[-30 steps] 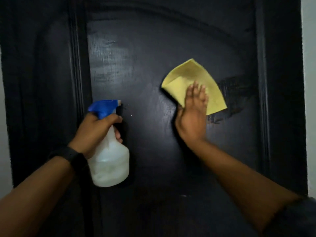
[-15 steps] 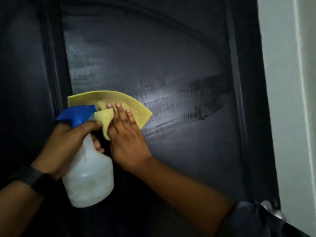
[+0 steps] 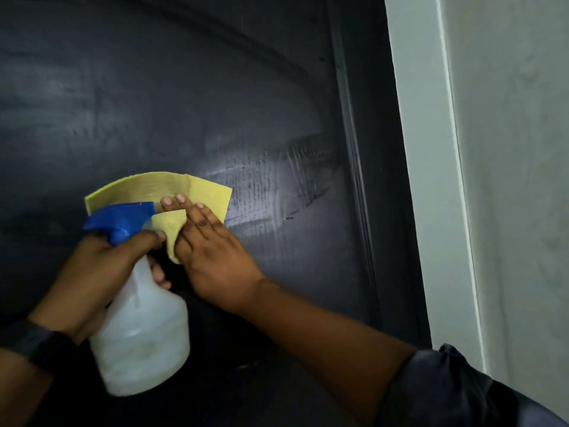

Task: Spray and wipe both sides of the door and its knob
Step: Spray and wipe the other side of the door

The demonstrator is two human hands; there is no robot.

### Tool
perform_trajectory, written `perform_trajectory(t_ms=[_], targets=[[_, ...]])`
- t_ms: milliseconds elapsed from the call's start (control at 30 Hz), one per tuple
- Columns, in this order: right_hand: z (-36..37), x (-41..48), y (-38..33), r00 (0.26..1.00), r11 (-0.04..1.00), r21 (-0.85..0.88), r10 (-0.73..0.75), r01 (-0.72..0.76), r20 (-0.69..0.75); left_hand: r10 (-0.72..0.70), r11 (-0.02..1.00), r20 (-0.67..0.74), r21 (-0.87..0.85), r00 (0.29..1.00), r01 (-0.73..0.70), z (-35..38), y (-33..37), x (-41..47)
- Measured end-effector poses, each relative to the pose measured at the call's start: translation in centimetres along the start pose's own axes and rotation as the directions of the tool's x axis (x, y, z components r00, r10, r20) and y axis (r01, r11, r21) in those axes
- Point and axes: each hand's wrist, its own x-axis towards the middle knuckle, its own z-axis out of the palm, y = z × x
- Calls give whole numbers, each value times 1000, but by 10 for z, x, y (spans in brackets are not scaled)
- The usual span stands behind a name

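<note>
- head view, nearest first: the left hand is curled round the neck of the spray bottle, forefinger lying across under the blue trigger head. same hold as a second ago, it just sits lower and closer in the frame now.
- the right hand has its fingers straight and flat, pressing the yellow cloth onto the door. a second ago the cloth was over on the right of the panel, well apart from the bottle. now it's swept left and sits just beside the trigger head, one corner folded back over the fingers.
- behind that sweep there's a shiny wet streak running out toward the door's right edge, so that band looks done.
- past it, the pale wall has come into view on the right.
- the upper panel looks hazy, maybe still unwiped, but it's too dark to be sure.
- the knob isn't in view, so i'd guess this face is partway done, with the knob and the other side left.
</note>
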Motion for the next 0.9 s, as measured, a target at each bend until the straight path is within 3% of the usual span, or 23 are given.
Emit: perform_trajectory(t_ms=[267, 500, 767, 900], targets=[[-21, -57, 99, 994, 998, 39, -41, 45, -102, -5, 1000, -39, -31, 999, 4, 122, 4, 8], [-38, -105, 183, 997, 995, -99, 7, -14, -72, 30, 998, -53, -59, 998, -33, 219, 3, 30], [-62, -163, 266, 988, 961, -231, 142, -153, -65, 8, 998, 107, -63, 994, -1, 316, 17, 45], [-61, -164, 266, 980, 962, -190, 194, -198, -41, 5, 998, 122, -59, 993, 3, 330, 23, 51]])
